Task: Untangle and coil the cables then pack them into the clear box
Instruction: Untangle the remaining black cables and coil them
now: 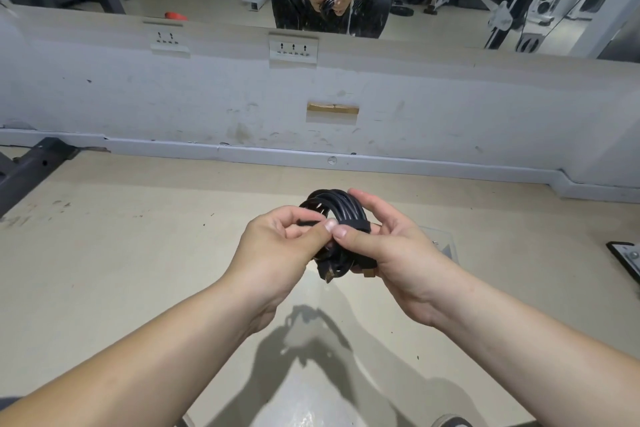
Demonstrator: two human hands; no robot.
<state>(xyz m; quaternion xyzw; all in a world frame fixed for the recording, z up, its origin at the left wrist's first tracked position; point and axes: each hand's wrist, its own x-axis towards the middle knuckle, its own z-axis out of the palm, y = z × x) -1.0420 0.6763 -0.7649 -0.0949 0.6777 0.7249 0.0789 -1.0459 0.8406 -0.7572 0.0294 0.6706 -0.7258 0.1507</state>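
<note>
At frame centre, the left hand [277, 246] and right hand [391, 250] both pinch a coiled black cable [334, 208]; the clear box [440, 241], seemingly, lies behind the right hand.

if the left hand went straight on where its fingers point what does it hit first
The coiled black cable, which the left hand pinches; just beyond it, probably the right hand, whose thumb looks almost touching.
</note>
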